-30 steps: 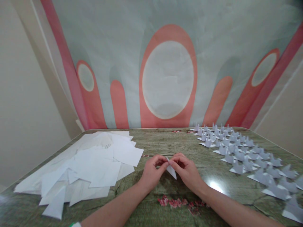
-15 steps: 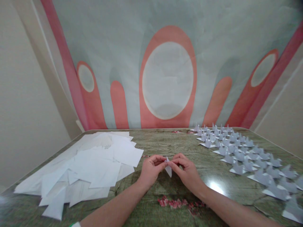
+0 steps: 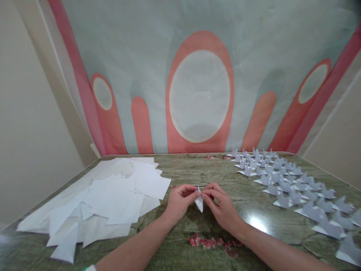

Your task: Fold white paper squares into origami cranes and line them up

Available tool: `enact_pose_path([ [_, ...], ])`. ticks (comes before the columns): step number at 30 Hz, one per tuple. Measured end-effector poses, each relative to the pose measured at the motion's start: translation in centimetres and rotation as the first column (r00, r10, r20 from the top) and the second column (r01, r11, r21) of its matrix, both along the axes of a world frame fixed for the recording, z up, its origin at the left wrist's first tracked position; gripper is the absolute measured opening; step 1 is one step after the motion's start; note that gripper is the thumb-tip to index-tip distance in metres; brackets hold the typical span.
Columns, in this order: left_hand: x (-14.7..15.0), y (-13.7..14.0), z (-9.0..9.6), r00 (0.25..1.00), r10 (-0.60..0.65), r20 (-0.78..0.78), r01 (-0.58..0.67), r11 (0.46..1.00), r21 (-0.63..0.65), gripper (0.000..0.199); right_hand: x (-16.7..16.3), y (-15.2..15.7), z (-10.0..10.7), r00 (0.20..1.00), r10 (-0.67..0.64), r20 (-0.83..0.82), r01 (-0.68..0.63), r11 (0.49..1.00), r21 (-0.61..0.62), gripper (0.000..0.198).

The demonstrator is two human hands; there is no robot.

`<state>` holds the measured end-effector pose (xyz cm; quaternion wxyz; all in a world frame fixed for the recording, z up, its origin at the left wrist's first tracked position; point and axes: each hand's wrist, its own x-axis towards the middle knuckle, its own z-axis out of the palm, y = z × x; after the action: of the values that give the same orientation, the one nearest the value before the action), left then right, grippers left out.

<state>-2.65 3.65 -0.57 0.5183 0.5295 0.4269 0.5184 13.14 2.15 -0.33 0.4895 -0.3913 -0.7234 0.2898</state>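
A small folded white paper piece (image 3: 199, 204) is held up between my two hands, a little above the table. My left hand (image 3: 182, 199) pinches it from the left with thumb and fingers pressed together. From the right, my right hand (image 3: 221, 201) grips its other side between thumb and index finger. The paper narrows to a point at its top and at its lower end. My fingertips hide its middle, so I cannot tell its full shape.
Loose white paper sheets (image 3: 115, 199) lie in an overlapping pile at the left. Folded paper cranes (image 3: 284, 184) stand in rows along the right side of the wood-patterned table (image 3: 158, 248). A printed backdrop (image 3: 152, 49) rises behind the far edge.
The folded paper has turned slightly and shifted a little left between my fingers. Both hands keep their pinch, with the right hand moved slightly left. The pile and the cranes look unchanged.
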Motion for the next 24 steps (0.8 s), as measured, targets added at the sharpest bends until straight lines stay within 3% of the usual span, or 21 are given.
enact_pose_path([
  [14,0.1,0.0,-0.06,0.999,-0.036,0.024,0.036,0.999,0.009,0.029,0.14,0.43,-0.13,0.997,-0.073,0.0,0.073,0.996,-0.06,0.019],
  [24,0.13,0.08,-0.08,1.0,-0.011,0.029,0.011,1.0,-0.004,0.032,0.23,0.75,-0.23,0.999,-0.032,-0.02,0.03,0.997,-0.065,0.02],
])
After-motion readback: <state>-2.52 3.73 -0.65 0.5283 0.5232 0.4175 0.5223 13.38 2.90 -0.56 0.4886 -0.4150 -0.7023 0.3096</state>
